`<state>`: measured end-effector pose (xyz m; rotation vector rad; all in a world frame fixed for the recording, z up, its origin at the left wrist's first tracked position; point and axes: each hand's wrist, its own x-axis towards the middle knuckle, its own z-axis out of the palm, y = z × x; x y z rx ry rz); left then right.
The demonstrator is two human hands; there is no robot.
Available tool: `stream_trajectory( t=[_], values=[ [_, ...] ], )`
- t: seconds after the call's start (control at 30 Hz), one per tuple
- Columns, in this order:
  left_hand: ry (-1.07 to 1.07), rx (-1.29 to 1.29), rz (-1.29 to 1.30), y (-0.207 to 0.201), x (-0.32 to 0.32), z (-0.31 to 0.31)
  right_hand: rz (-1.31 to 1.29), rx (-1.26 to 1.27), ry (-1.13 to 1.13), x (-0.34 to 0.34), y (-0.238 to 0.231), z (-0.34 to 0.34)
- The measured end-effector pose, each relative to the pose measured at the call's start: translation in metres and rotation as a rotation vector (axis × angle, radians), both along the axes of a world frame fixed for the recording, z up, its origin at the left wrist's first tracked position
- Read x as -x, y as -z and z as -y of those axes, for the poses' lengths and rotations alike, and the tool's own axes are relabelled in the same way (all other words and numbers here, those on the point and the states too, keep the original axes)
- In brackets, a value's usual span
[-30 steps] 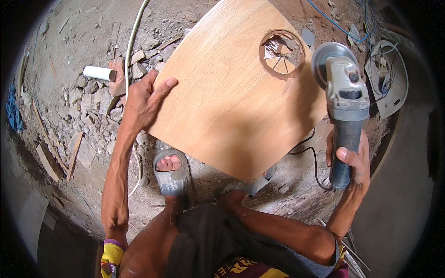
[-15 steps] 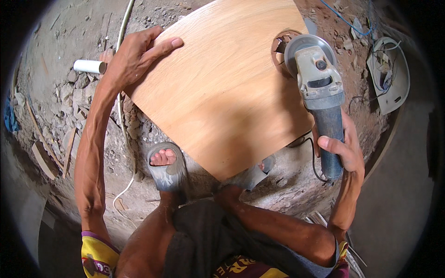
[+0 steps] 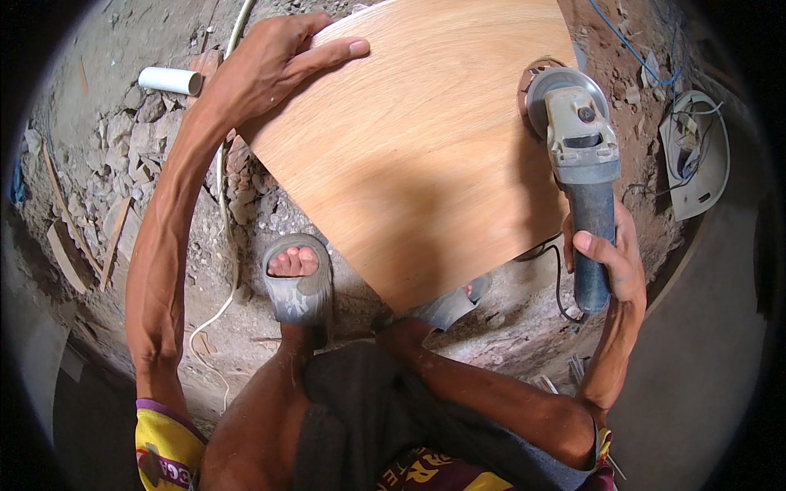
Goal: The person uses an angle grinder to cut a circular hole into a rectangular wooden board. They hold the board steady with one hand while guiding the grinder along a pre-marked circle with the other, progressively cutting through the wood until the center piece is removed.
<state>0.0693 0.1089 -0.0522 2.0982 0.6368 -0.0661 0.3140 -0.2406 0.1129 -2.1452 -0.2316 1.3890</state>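
My left hand (image 3: 282, 65) grips the left edge of a wooden board (image 3: 385, 155), thumb on its top face and fingers hidden past the edge. My right hand (image 3: 610, 254) is wrapped round the dark body of an angle grinder (image 3: 585, 172). The grinder's round disc (image 3: 565, 94) sits over the board's right side, overlapping a round cut-out (image 3: 528, 82) with jagged wood pieces in it. The disc hides part of this cut-out. Whether the disc touches the wood I cannot tell. The board's near corner points toward me, between my feet.
Rubble (image 3: 135, 139) and a white pipe piece (image 3: 169, 80) lie at the left, near wooden strips (image 3: 74, 250). A pale cable (image 3: 223, 188) runs past my sandal (image 3: 299, 295). The grinder's black cord (image 3: 561, 286) loops below it. A whitish plastic piece (image 3: 696, 155) lies at far right.
The view has shifted a little. The board and my left hand have moved rightward, the hand still on the edge. The grinder now covers more of the cut-out.
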Motion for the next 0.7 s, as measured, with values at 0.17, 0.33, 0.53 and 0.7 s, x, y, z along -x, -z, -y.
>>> stream_trajectory(
  t=[0.17, 0.33, 0.53, 0.7],
  values=[
    [-0.015, 0.142, -0.282, -0.043, -0.025, -0.003, -0.033, 0.011, 0.012, -0.004, -0.001, 0.005],
    [-0.038, 0.117, -0.300, -0.035, -0.019, -0.006, -0.020, 0.018, 0.002, -0.003, 0.001, 0.004],
    [-0.026, 0.117, -0.319, -0.044, -0.022, -0.006, -0.020, 0.031, -0.019, -0.002, -0.001, 0.006],
    [-0.002, 0.103, -0.236, -0.039, -0.018, -0.008, -0.027, 0.041, -0.039, -0.004, 0.001, 0.006]
  ],
)
